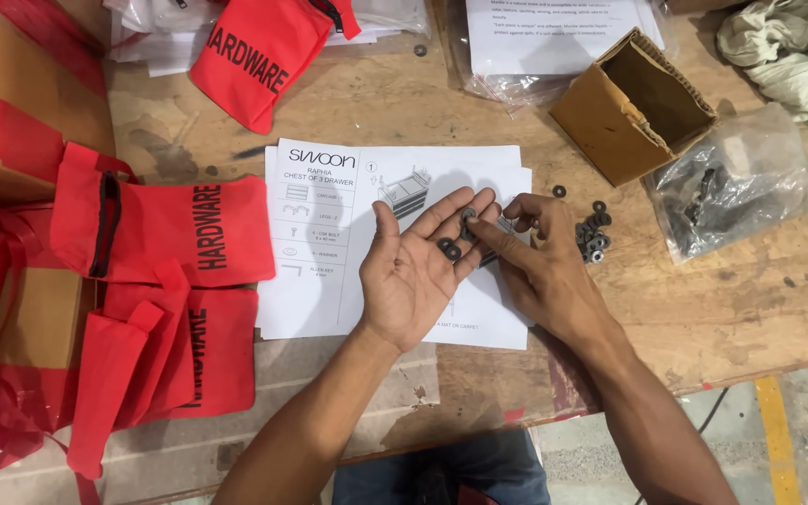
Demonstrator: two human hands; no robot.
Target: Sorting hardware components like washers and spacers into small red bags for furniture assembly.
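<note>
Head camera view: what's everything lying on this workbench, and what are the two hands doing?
Workbench: one, worn brown wood, under everything.
Instruction sheet: one, white, centre, beneath the hands.
Fabric pouches: several, red with black lettering, stacked left; one more at top.
Washers in palm: a few, dark, on the open left palm.
Washer pile: one small heap, dark, right of the hands.
Cardboard box: one, brown, open, upper right.
Plastic bag: one, clear, dark parts inside, far right.
Cloth rags: a bundle, pale, top right corner.
Left hand: palm up, cupping washers.
Right hand: fingertips pinching a washer at the left fingers.
</note>
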